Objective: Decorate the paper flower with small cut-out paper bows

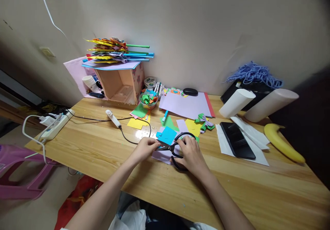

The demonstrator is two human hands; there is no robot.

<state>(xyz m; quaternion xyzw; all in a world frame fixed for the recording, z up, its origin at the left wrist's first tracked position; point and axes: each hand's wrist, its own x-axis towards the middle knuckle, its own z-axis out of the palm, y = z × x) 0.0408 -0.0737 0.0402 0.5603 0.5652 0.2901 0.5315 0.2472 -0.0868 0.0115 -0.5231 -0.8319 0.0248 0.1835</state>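
My right hand (192, 154) grips a pair of black-handled scissors (170, 148), its fingers in the wide loops. The blades point left toward my left hand (146, 148). My left hand is closed in a pinch at the blade tips, on what looks like a small piece of blue paper, mostly hidden by the fingers. Just beyond the blades lies a blue paper square (168, 135) with a notched left edge. Under the scissors rests a lilac paper sheet (162, 156). Green paper (170, 124) and yellow paper (193, 127) lie behind, beside a folded green and lilac paper piece (205, 122).
A bowl of paper scraps (149, 101) stands at the back, beside an open pink box (138, 82). A white corded device (112, 119) lies to the left, near a power strip (57, 125). On the right are a phone (237, 140), a banana (282, 142) and paper rolls (237, 102).
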